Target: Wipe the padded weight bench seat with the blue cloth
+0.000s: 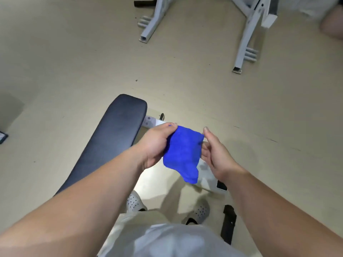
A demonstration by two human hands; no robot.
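While you stand over the floor (55,62) with both forearms stretched out ahead of you, the blue cloth (182,154) hangs in the air between your two hands, clear of the bench and touching nothing but your fingers. Your left hand (157,143) is closed on the cloth's upper left corner, the thumb and forefinger pinched together at the top edge and the other fingers curled in behind the fabric. Your right hand (216,153) holds the opposite upper corner in a looser pinch, the forefinger raised and fairly straight, the thumb pressed to the cloth's right edge, the palm half open. The fabric is bunched rather than spread flat, and its lower end droops to a point below your hands.

The padded weight bench seat (111,138), dark and slightly glossy, lies to the left of the cloth and below it, running from beneath your left forearm away toward its rounded far end. The cloth is not on the pad. A white frame piece (152,122) shows just beyond the pad's right side, near your left fingertips. Your two perforated light shoes (134,201) stand on the floor below the cloth. Farther off, a white equipment frame (243,43) rests on the floor.
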